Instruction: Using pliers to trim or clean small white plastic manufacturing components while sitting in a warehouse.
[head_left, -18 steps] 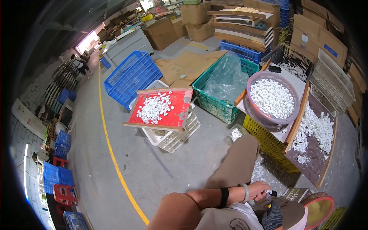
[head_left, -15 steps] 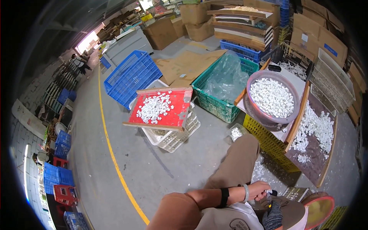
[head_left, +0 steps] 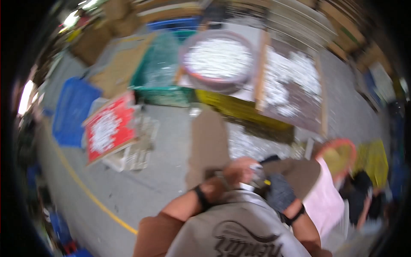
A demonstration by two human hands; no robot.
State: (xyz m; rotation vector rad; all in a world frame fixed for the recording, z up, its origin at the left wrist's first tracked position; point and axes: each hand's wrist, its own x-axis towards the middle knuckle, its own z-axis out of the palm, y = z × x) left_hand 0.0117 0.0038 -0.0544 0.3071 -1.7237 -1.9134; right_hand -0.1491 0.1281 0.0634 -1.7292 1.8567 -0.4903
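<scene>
Over my lap, my bare left hand (head_left: 241, 170) is closed, fingers pinched at a small white piece (head_left: 256, 166) that is smeared by motion. Close against it, my right hand (head_left: 280, 193), in a dark grey knitted glove, is closed round a small dark hand tool with a yellow mark (head_left: 267, 182). The tool's exact kind is too blurred to tell. Ahead of my hands, a pinkish round basket (head_left: 186, 64) full of small white pieces (head_left: 219, 58) stands on a board. To its right, more white pieces (head_left: 280, 81) lie heaped on a brown wood-edged tray (head_left: 299, 115).
A red board (head_left: 124, 107) with white pieces rests on a white crate (head_left: 115, 160) at left, near a blue crate (head_left: 75, 111). A green crate (head_left: 167, 95) holds clear plastic. Below the tray stands a yellow crate (head_left: 244, 118). An orange-rimmed basket (head_left: 352, 150) is at right.
The view has swung right, so the crates and baskets sit further left in it. More of my right forearm shows. Both hands stay together over my lap.
</scene>
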